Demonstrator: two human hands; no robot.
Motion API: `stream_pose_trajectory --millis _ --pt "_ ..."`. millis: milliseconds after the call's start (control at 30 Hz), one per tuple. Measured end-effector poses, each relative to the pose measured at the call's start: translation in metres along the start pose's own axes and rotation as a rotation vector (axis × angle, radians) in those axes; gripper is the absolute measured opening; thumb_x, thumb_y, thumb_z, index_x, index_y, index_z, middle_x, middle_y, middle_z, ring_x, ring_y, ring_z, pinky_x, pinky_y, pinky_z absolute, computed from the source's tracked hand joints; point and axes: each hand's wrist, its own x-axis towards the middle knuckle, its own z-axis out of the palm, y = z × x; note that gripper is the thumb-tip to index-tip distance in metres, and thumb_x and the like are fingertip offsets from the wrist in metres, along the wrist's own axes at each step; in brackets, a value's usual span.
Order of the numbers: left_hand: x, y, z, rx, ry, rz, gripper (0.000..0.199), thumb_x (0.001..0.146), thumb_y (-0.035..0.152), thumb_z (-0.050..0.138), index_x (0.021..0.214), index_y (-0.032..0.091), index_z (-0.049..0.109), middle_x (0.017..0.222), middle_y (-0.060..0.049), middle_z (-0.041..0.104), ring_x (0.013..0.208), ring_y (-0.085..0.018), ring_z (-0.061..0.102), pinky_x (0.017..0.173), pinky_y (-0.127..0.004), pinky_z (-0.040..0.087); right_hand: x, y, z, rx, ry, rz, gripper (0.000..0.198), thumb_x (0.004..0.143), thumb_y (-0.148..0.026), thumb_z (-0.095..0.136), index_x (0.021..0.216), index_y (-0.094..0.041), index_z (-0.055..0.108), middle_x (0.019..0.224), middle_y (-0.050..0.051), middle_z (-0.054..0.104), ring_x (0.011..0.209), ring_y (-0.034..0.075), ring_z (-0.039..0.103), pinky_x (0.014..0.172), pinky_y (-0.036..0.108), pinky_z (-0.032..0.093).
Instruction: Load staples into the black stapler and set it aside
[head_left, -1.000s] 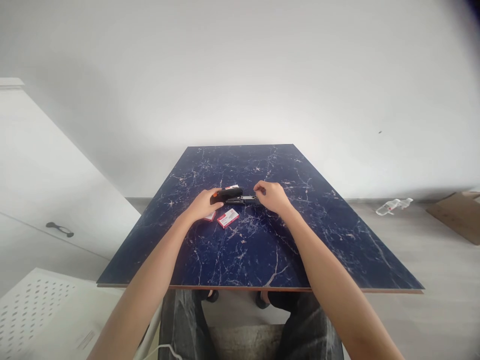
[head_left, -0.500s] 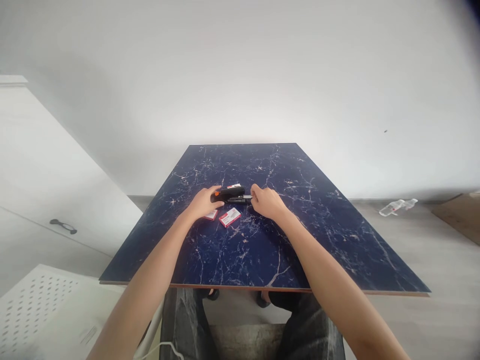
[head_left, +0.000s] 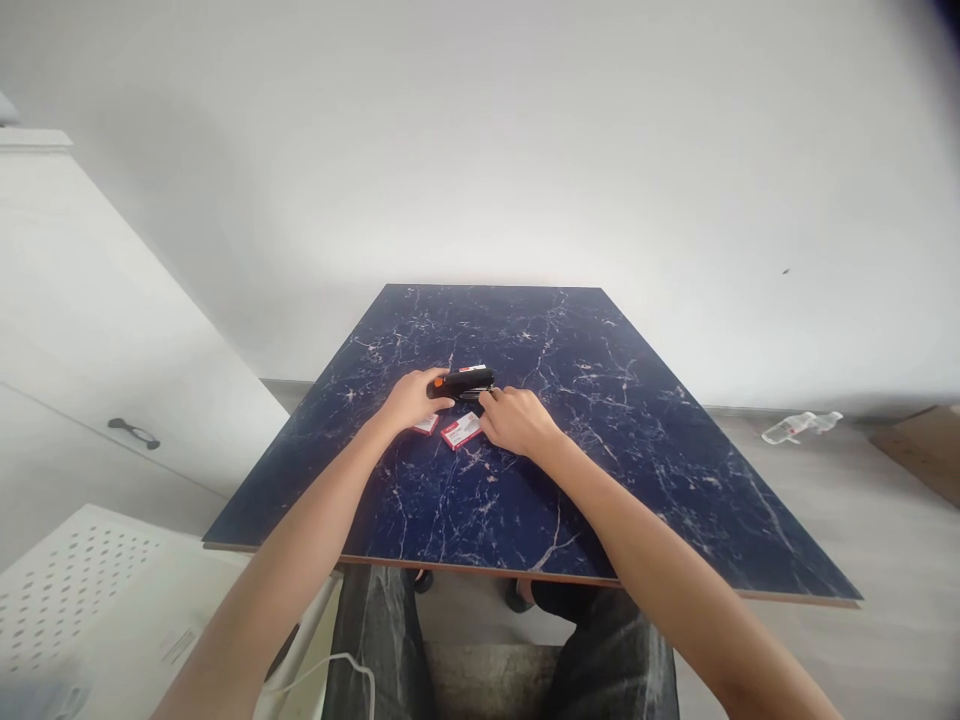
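Note:
A black stapler with an orange patch near its rear lies on the blue marble-patterned table, its front pointing right. My left hand is closed round the rear end, thumb on the near side and fingers on the far side. At the front, my right hand has its fingers curled against the stapler's lower part, covering the tip. A red and white staple box lies just below the stapler, close to my right fingers. Another small box is partly under my left hand, and a third box shows behind the stapler.
A white cabinet with a dark handle stands on the left. Beside my left arm is a white perforated surface with a white cable near it. Clear plastic bottles and a cardboard box are on the floor at right.
My right hand has shifted left and toward me, and the silvery strip that stuck out at the stapler's front no longer shows there. My left hand keeps its grip. The view has shifted slightly.

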Motion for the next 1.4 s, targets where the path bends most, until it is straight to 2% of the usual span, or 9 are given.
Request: stream_pose_trajectory --millis 367,567,633,767,900,1000,1133,1300,1400 --pt "-0.003 -0.001 -0.005 -0.070 -0.023 0.036 0.044 0.086 0.043 0.073 0.127 0.029 0.069 0.112 -0.005 0.077 0.098 -0.029 0.072 0.085 -0.036 0.053 -0.001 0.003 0.006 0.024 0.048 -0.065 0.035 0.104 -0.037 0.038 0.114 -0.013 0.061 0.105 0.016 0.071 0.097 0.030 0.064 0.084 0.037 0.045" --pt "-0.003 0.008 -0.001 0.075 0.041 -0.024 0.062 0.083 0.047 0.076 0.139 0.026 0.061 0.117 -0.011 0.074 0.111 -0.034 0.066 0.092 -0.040 0.052 0.005 0.010 0.003 0.113 0.103 0.070 0.030 0.103 -0.039 0.044 0.114 -0.017 0.060 0.119 0.015 0.066 0.109 0.028 0.061 0.083 0.034 0.047" --pt "-0.005 0.014 0.001 0.087 0.040 0.004 0.067 0.085 0.051 0.074 0.145 0.025 0.056 0.121 -0.012 0.072 0.113 -0.035 0.065 0.092 -0.040 0.051 0.007 0.013 0.004 0.148 0.137 0.158 0.030 0.105 -0.038 0.039 0.113 -0.019 0.061 0.123 0.014 0.063 0.105 0.026 0.063 0.080 0.032 0.046" --pt "-0.011 0.029 0.001 -0.091 -0.066 0.072 0.070 0.095 0.056 0.057 0.157 0.027 0.041 0.123 -0.010 0.073 0.102 -0.030 0.071 0.084 -0.036 0.053 0.008 0.023 0.009 0.239 0.124 0.279 0.030 0.105 -0.036 0.037 0.101 -0.020 0.062 0.103 0.009 0.067 0.085 0.021 0.065 0.071 0.029 0.042" --pt "-0.017 0.042 0.002 -0.309 -0.220 0.121 0.067 0.099 0.056 0.050 0.158 0.025 0.039 0.113 -0.008 0.077 0.092 -0.025 0.074 0.080 -0.033 0.053 0.006 0.033 0.014 0.301 0.084 0.323 0.024 0.101 -0.033 0.044 0.096 -0.021 0.064 0.089 0.007 0.072 0.079 0.022 0.066 0.066 0.028 0.037" --pt "-0.021 0.049 0.004 -0.360 -0.311 0.174 0.079 0.094 0.057 0.058 0.162 0.024 0.031 0.106 -0.007 0.078 0.088 -0.024 0.073 0.077 -0.033 0.052 0.007 0.036 0.015 0.352 0.105 0.382 0.024 0.101 -0.033 0.043 0.096 -0.022 0.064 0.086 0.006 0.073 0.078 0.022 0.067 0.065 0.028 0.035" --pt "-0.022 0.049 -0.001 -0.324 -0.418 0.187 0.109 0.079 0.053 0.076 0.166 0.027 0.016 0.114 -0.009 0.075 0.090 -0.024 0.071 0.075 -0.032 0.050 0.007 0.033 0.014 0.499 0.191 0.388 0.029 0.104 -0.044 0.041 0.098 -0.024 0.060 0.086 0.004 0.073 0.079 0.022 0.067 0.067 0.028 0.037" --pt "-0.018 0.034 -0.021 -0.193 -0.552 0.130 0.100 0.076 0.050 0.077 0.162 0.033 0.028 0.112 -0.006 0.074 0.101 -0.027 0.069 0.075 -0.032 0.048 0.007 0.025 0.012 0.604 0.215 0.344 0.031 0.096 -0.054 0.055 0.092 -0.024 0.054 0.080 0.001 0.070 0.071 0.019 0.063 0.064 0.027 0.035" --pt "-0.016 0.029 -0.022 -0.051 -0.451 0.070 0.086 0.082 0.060 0.068 0.157 0.028 0.042 0.100 -0.009 0.074 0.121 -0.036 0.058 0.080 -0.035 0.047 0.007 0.026 0.013 0.622 0.199 0.326 0.035 0.095 -0.056 0.054 0.082 -0.024 0.050 0.075 0.000 0.067 0.067 0.018 0.058 0.062 0.027 0.034"
